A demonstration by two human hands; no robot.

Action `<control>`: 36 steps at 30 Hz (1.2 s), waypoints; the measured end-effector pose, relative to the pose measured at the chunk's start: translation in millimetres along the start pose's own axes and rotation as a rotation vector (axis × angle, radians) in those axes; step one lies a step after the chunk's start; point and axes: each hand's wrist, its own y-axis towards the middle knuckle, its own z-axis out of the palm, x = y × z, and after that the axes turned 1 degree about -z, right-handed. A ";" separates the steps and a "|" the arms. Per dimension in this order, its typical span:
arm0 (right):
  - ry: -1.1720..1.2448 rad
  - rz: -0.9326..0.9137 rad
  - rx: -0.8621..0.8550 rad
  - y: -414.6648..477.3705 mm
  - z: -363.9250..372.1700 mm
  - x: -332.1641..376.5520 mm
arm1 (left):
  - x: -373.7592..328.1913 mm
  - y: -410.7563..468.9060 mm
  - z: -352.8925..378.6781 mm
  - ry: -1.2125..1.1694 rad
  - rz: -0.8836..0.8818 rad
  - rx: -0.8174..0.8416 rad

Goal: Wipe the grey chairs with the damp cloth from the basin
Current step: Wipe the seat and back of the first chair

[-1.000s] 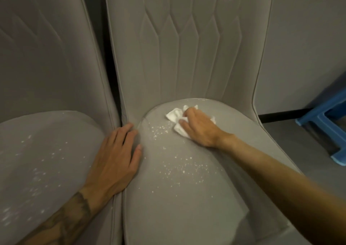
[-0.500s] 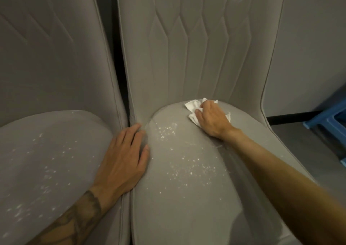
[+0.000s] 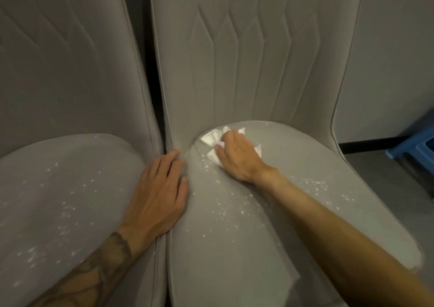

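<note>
Grey chair seat; right hand fingers around white cloth

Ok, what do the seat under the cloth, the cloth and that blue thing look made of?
Seat: matte grey upholstery fabric, piped seams, maybe microfibre. Cloth: thin, white, crumpled; fabric or paper, unclear. Blue thing: smooth moulded edges, probably plastic.

Left hand: palm down, fingers straight and together, lying flat | left forearm: tattooed, enters from lower left | Right hand: palm down, fingers curled over bunched white cloth, pressing it | right arm: bare, extended from lower right
</note>
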 end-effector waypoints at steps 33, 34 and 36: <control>0.070 -0.239 0.079 -51.5 0.1 50.1 | -4.0 0.2 -10.3 -0.050 -0.012 0.028; 0.094 -0.284 0.102 -62.2 -1.2 46.7 | -3.3 0.5 -10.5 -0.045 -0.012 0.030; 0.060 -0.262 0.131 -57.5 -12.3 31.7 | -2.1 0.2 -11.1 -0.028 -0.011 0.032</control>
